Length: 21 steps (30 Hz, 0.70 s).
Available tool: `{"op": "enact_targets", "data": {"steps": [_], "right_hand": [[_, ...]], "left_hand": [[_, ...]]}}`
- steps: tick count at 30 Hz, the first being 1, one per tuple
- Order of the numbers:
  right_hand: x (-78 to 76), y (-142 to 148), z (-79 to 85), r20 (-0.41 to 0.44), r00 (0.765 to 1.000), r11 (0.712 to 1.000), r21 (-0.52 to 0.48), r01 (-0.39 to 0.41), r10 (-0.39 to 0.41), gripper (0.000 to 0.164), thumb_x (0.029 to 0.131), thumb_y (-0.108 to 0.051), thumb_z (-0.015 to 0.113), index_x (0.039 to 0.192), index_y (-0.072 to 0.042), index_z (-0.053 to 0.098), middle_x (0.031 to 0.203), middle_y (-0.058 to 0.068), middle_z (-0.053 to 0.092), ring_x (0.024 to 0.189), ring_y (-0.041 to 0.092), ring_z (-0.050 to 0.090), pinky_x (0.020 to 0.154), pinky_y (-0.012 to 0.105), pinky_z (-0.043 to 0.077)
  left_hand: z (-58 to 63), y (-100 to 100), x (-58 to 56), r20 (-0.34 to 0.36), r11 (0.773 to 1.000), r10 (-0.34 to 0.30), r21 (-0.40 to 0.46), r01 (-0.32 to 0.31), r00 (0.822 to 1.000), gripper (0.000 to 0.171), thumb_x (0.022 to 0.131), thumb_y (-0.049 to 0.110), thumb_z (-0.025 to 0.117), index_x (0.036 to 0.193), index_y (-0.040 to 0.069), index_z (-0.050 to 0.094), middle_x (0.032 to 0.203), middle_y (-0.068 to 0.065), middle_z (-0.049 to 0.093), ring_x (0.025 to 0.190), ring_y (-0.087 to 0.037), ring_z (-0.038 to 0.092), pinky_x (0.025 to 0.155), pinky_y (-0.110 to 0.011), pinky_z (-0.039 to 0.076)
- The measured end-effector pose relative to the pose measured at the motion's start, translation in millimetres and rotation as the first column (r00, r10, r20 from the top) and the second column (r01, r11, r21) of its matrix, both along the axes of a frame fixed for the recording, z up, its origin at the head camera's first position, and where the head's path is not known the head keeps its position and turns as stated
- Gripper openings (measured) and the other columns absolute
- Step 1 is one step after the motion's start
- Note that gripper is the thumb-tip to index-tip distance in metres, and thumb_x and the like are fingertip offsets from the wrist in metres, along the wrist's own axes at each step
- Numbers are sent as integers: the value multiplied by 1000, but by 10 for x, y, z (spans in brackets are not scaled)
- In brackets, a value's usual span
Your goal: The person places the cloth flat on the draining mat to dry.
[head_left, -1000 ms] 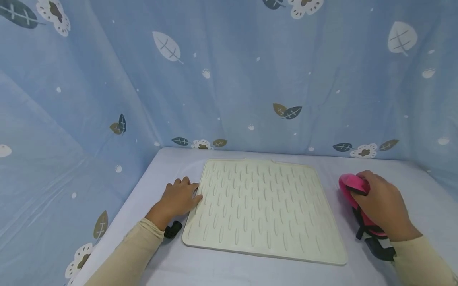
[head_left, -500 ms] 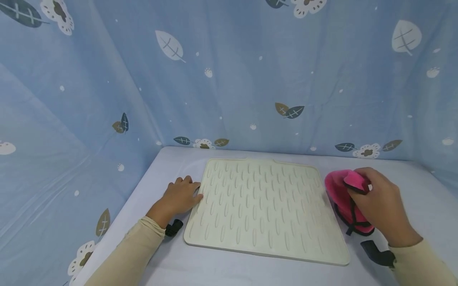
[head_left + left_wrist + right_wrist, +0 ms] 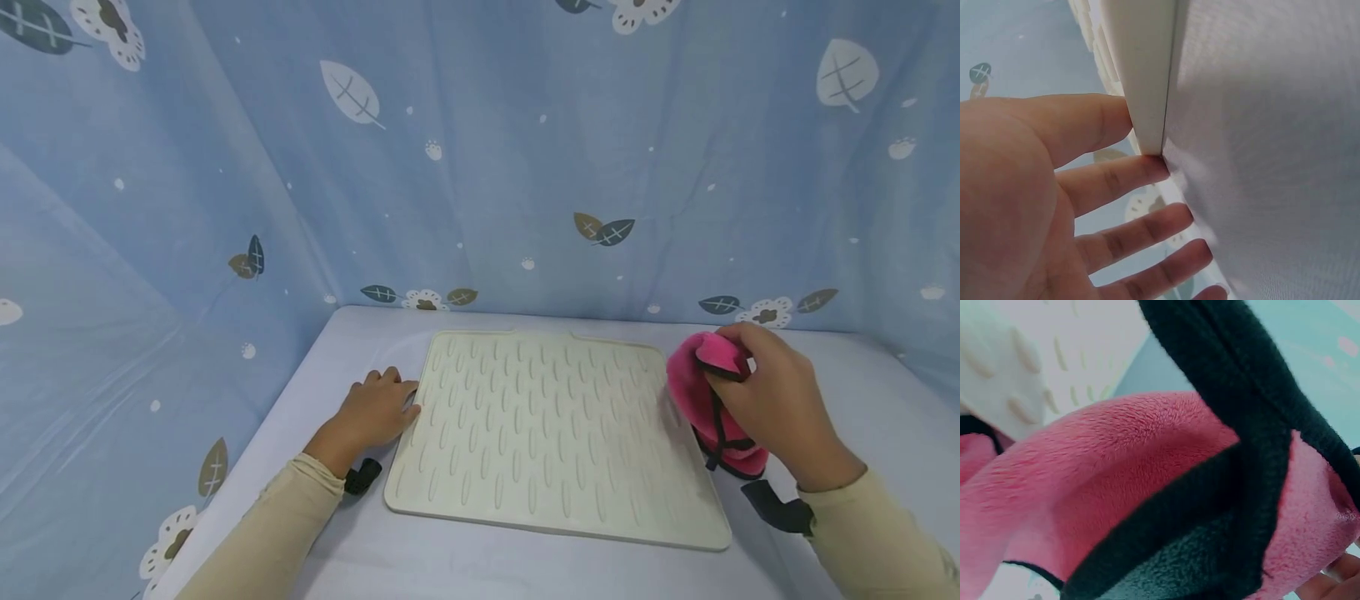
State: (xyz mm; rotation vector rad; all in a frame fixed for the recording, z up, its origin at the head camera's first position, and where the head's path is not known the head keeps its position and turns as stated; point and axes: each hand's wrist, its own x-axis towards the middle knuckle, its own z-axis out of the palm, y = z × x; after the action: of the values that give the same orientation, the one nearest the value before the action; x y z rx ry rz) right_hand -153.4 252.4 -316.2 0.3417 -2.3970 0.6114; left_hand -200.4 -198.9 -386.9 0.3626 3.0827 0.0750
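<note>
A cream mat (image 3: 555, 433) with raised oblong ridges lies flat on the white-covered table. At its left edge rests my left hand (image 3: 372, 412), thumb and index fingertips right at the side of the mat. In the left wrist view the fingers (image 3: 1141, 231) are straight and spread. My right hand (image 3: 776, 400) pinches a pink plush cloth (image 3: 690, 379) with black edging, bunched up beside the mat's right edge. Part of the cloth overlaps that edge in the head view. Up close, the cloth (image 3: 1104, 444) shows folds and a wide black trim; most of the gripping fingers are hidden.
A blue curtain (image 3: 487, 167) with leaf and flower prints hangs behind the table and along its left side. A black wrist-worn device (image 3: 776, 507) sits under the right wrist and another black device (image 3: 363, 477) under the left.
My right hand has lifted the pink cloth and moved it left and away from me, up to the mat's right edge. The left hand stays at the mat's left edge.
</note>
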Motion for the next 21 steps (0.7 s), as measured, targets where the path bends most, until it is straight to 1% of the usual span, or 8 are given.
{"op": "enact_targets", "data": {"steps": [8,11,13,14,16,18,20,21], "right_hand": [[-71,-166,201,-60,997,998,44,-35,38,47,71,7,82,113,5,60,98,23,64,82,34,60,66,57,57],[-95,-239,275,-56,997,998,47,-46,48,44,73,7,81,112,4,60,98,21,64,82,32,59,63,47,58],[-113,-292,320,-57,997,997,47,-54,56,43,74,6,81,111,3,61,98,20,63,83,30,58,62,37,57],[-125,-322,338,-61,996,997,48,-60,62,42,74,6,81,111,3,61,98,19,63,83,29,58,62,36,57],[-148,-382,364,-72,994,996,46,-73,76,40,75,6,80,110,4,61,98,19,64,84,28,59,64,38,57],[-171,-441,380,-80,992,995,37,-90,93,39,76,6,80,110,4,61,99,20,64,86,30,59,67,48,59],[-193,-500,387,-84,990,994,28,-109,111,39,76,6,79,110,5,61,100,21,63,86,32,59,69,58,57],[-204,-529,391,-91,989,993,27,-115,117,38,77,6,79,110,5,61,99,21,64,86,32,59,69,58,56]], "left_hand": [[18,-10,0,5,1000,-2,6,2,1000,48,99,33,61,139,7,59,120,-16,58,105,-32,53,85,-53,48],[16,-11,-7,5,1000,-10,7,10,1000,48,99,34,61,139,7,59,120,-16,58,105,-32,53,85,-53,48],[17,-11,-7,2,1000,-12,10,12,1000,48,99,34,61,139,7,59,120,-16,58,105,-32,53,85,-53,48],[18,-11,-5,2,1000,-12,11,12,1000,48,99,34,61,139,7,59,120,-16,58,105,-32,53,85,-54,48],[19,-11,3,3,1000,-10,11,10,1000,47,99,34,61,139,7,59,120,-16,58,105,-33,53,86,-54,48],[22,-9,10,5,1000,-7,11,7,1000,48,99,34,61,139,7,59,120,-16,58,106,-33,53,86,-54,48],[23,-7,16,6,1000,-5,12,5,1000,48,99,34,61,139,7,59,120,-16,58,106,-33,54,86,-54,48],[22,-7,17,5,1000,-4,12,4,1000,48,99,34,61,139,7,59,120,-16,58,106,-33,53,86,-54,48]]}}
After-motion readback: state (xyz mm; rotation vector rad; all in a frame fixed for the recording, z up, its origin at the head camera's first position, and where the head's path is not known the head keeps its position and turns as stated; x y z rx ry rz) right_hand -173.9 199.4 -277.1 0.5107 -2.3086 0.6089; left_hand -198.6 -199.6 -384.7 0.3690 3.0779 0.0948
